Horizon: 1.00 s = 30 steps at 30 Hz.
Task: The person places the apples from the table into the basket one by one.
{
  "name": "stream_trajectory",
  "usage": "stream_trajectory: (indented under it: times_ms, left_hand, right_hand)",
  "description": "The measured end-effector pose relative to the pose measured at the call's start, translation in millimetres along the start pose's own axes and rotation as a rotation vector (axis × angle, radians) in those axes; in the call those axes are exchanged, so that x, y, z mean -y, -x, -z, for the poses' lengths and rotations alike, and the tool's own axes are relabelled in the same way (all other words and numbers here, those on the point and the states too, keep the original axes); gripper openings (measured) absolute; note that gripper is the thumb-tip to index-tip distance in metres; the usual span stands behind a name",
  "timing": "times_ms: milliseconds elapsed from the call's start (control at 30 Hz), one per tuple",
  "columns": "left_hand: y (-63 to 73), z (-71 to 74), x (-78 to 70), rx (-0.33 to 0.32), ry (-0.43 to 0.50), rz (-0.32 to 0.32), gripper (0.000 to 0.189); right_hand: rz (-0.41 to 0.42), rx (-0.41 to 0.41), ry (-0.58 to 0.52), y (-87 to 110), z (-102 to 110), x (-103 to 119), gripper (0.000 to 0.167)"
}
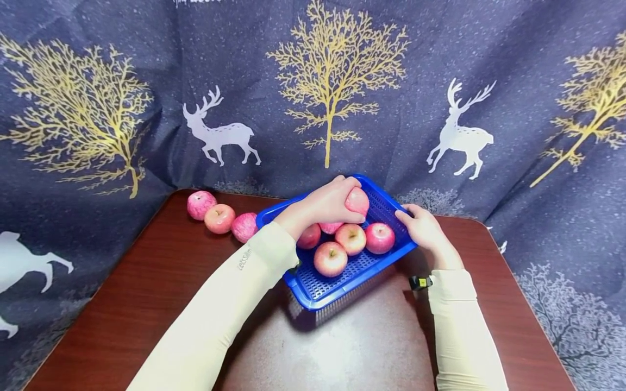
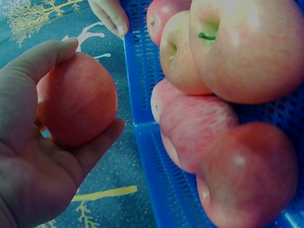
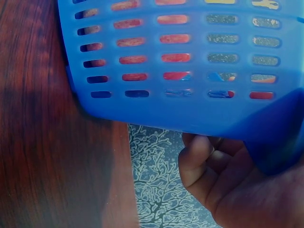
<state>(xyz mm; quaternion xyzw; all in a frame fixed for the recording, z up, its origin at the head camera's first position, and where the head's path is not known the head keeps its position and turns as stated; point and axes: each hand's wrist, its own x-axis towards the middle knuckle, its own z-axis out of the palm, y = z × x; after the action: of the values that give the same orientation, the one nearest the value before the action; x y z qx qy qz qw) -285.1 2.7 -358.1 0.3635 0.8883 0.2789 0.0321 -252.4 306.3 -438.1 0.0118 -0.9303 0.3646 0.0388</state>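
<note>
My left hand (image 1: 326, 204) grips a pinkish-red apple (image 1: 357, 201) over the back part of a blue plastic basket (image 1: 364, 274). In the left wrist view, thumb and fingers curl round that apple (image 2: 80, 99), beside the basket's rim. Several red and yellowish apples (image 1: 331, 259) lie in the basket; my left hand and forearm partly cover some of them. At the basket's right end my right hand (image 1: 430, 233) holds the rim, thumb on top. The right wrist view shows the slotted end wall (image 3: 142, 109), with curled fingers of the right hand (image 3: 237, 190) under its edge.
Three apples stand in a row on the brown table left of the basket: a far one (image 1: 201, 205), a middle one (image 1: 219, 219) and one (image 1: 244, 227) against the basket's corner. A dark patterned cloth (image 1: 313, 108) hangs behind the wooden table (image 1: 161, 304).
</note>
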Motion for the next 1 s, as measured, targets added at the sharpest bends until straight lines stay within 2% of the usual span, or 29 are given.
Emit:
stream_trajectory:
  times_ms: [233,567,1000]
  left_hand:
    - [-19.0,-10.5,-5.5,0.003,0.006,-0.018,0.077]
    - [-29.5,-24.9,-2.7,0.0,-0.013,-0.013,0.083]
    - [-41.8,-44.0,-1.8,-0.005,-0.118,-0.03,0.084]
  right_hand:
    - [-0.021,0.013,0.011,0.8,2,1,0.06]
    - [-0.006,0.003,0.02,0.9,-1,2,0.058]
    - [0.003,-0.01,0.001,1.2,-1,4,0.053]
